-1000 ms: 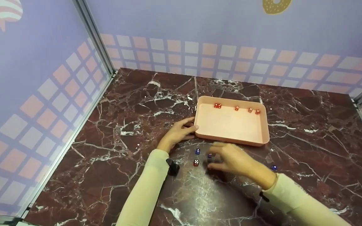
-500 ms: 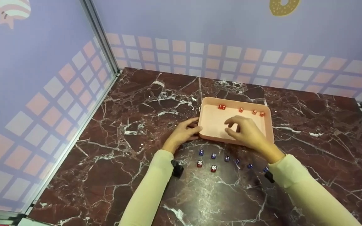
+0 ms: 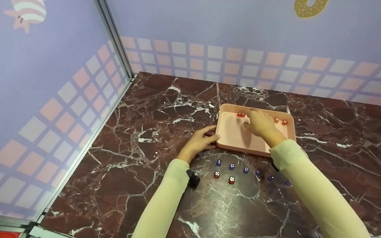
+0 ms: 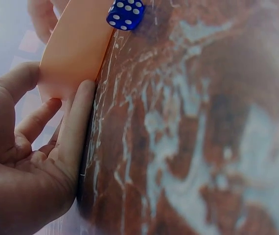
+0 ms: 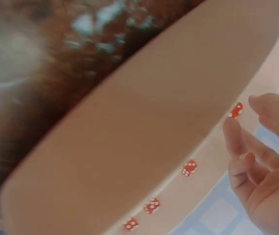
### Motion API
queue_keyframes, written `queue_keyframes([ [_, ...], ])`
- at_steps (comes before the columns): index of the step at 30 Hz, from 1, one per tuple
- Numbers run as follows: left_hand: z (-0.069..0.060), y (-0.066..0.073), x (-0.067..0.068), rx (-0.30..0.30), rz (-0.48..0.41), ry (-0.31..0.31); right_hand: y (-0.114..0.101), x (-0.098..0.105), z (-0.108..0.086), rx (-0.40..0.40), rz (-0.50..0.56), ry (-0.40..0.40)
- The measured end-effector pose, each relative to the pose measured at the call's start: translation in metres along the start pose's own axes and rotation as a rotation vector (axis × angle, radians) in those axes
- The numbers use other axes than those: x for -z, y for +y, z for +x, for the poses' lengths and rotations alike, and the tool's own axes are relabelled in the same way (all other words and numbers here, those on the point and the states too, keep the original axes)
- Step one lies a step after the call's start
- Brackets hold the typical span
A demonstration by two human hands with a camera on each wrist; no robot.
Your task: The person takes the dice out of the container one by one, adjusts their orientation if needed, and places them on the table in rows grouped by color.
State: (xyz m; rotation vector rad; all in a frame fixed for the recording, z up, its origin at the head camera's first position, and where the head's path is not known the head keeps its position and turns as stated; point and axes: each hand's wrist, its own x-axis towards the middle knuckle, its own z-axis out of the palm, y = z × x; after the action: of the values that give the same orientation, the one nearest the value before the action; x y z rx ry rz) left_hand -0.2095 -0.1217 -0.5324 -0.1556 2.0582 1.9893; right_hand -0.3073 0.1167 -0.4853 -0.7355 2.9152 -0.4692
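My left hand [image 3: 201, 142] [image 4: 36, 156] grips the left side of a shallow peach tray [image 3: 219, 124] [image 4: 76, 54], thumb at the rim and fingers along the outer wall. The right hand [image 3: 261, 124] [image 5: 264, 166] reaches over the tray towards its back wall. In the right wrist view its thumb and a finger are slightly apart beside a red die [image 5: 236, 110]; contact cannot be told. Further red dice [image 3: 276, 120] [image 5: 189, 168] lie along the back wall, one pair [image 3: 240, 114] left of the hand.
In front of the tray, several blue dice [image 3: 246, 170] [image 4: 126, 13] form a loose row on the marbled table [image 3: 117, 185]. Two red dice [image 3: 217, 174] stand nearer the body. Patterned panels [image 3: 58, 105] border the table at the left and back.
The right hand has moved from above the dice on the table into the tray, then farther back towards the red dice. The left hand keeps its hold on the tray.
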Motion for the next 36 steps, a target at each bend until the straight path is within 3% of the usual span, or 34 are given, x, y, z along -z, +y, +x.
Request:
queue_keyframes([
  [6,0.0,-0.003,-0.001,-0.006,-0.037,0.004,-0.008,-0.006,0.019,-0.058,-0.087,0.027],
  [10,0.0,-0.006,-0.003,-0.013,-0.037,-0.005,-0.01,-0.009,0.026,-0.068,-0.097,0.052],
  [15,0.0,-0.009,-0.004,-0.002,-0.047,-0.012,-0.009,-0.013,0.031,-0.093,-0.097,0.025],
  [21,0.002,-0.004,0.002,-0.005,-0.044,-0.007,-0.005,-0.01,0.033,-0.082,-0.066,0.042],
  [26,0.002,-0.001,0.001,-0.009,-0.032,-0.013,0.004,-0.007,0.027,-0.08,-0.011,0.056],
  [36,0.002,-0.004,0.003,-0.012,-0.028,-0.024,0.019,-0.004,0.009,-0.018,0.121,0.004],
])
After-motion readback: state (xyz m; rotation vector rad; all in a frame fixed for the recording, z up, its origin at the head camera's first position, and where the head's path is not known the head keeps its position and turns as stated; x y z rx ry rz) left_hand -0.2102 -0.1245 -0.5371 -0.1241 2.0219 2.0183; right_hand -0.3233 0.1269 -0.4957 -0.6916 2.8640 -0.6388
